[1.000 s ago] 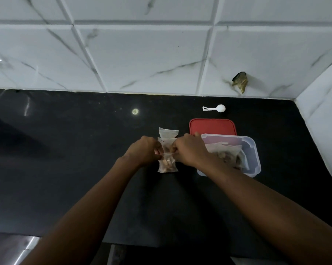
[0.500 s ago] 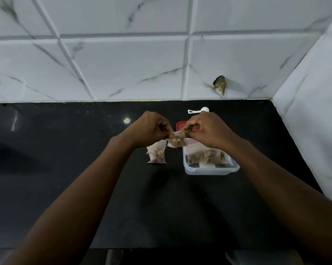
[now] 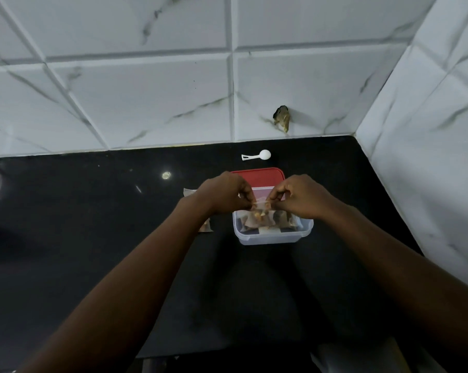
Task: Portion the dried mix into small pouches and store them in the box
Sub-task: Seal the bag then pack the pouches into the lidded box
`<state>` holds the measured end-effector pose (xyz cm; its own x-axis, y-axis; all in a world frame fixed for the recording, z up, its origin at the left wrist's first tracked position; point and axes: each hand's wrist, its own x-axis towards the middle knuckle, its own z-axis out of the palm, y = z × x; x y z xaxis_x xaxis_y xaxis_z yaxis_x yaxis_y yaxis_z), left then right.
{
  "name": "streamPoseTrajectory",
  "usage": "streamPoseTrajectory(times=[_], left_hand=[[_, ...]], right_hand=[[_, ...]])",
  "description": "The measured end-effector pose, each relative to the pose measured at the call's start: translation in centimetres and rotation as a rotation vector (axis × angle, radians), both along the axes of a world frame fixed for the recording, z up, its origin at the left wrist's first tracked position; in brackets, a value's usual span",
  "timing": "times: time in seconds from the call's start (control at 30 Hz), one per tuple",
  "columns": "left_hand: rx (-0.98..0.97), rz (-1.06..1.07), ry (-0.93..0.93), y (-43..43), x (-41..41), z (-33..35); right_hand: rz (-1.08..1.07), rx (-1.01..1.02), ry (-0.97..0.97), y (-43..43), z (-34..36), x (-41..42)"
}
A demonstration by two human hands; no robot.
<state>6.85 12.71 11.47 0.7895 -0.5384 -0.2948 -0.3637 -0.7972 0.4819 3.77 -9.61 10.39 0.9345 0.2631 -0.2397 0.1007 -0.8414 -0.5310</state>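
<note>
Two pinch grips, left hand [image 3: 222,196] and right hand [image 3: 300,197], hold one filled pouch [image 3: 261,208] over the clear box [image 3: 270,236] mid-frame; storing step, next likely lower and release.

Small pouch [image 3: 261,208] pinched by left hand [image 3: 222,195] and right hand [image 3: 300,196] over box [image 3: 270,238]

Red lid [image 3: 257,176]; clear box [image 3: 270,236]; white scoop [image 3: 257,155]; black counter [image 3: 66,224]; grey-veined white tiles [image 3: 136,98].
</note>
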Motion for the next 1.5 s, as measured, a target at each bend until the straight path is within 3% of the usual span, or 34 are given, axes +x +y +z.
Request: streamPoseTrajectory(times=[0.1,0.23,0.37,0.53,0.63,0.8,0.9,1.07,1.27,1.5], left_hand=[[0.167,-0.009,0.001,-0.6,-0.5,-0.9],[0.349,-0.077,-0.161,-1.4,-0.9,-2.3],[0.423,-0.095,-0.267,-1.7,-0.6,-3.8],[0.368,-0.046,-0.317,-1.5,-0.3,-5.1],[0.214,0.04,-0.305,-0.8,-0.4,-5.5],[-0.146,0.384,-0.281,3.2,-0.7,-5.1],[-0.106,0.471,-0.24,7.2,-0.4,-5.2],[0.118,0.446,-0.088,11.2,0.4,-6.6],[0.132,0.439,-0.051,12.1,0.6,-7.7],[0.026,0.401,-0.034,12.8,0.2,-7.5]], right_hand=[[0.066,-0.034,0.045,0.5,-1.4,0.0],[0.086,-0.031,0.075,1.9,-3.4,0.3],[0.027,-0.063,0.04,2.7,-4.6,0.8],[-0.01,-0.113,-0.023,2.9,-5.2,1.0],[-0.007,-0.148,-0.067,2.8,-4.6,1.1],[-0.101,0.127,-0.183,5.0,-2.2,2.3],[0.008,0.163,-0.255,8.5,-1.1,3.3],[0.197,-0.11,-0.162,14.1,-3.3,5.0],[0.255,-0.309,-0.101,16.7,-5.4,5.6],[0.19,-0.167,-0.118,16.5,-4.6,4.9]])
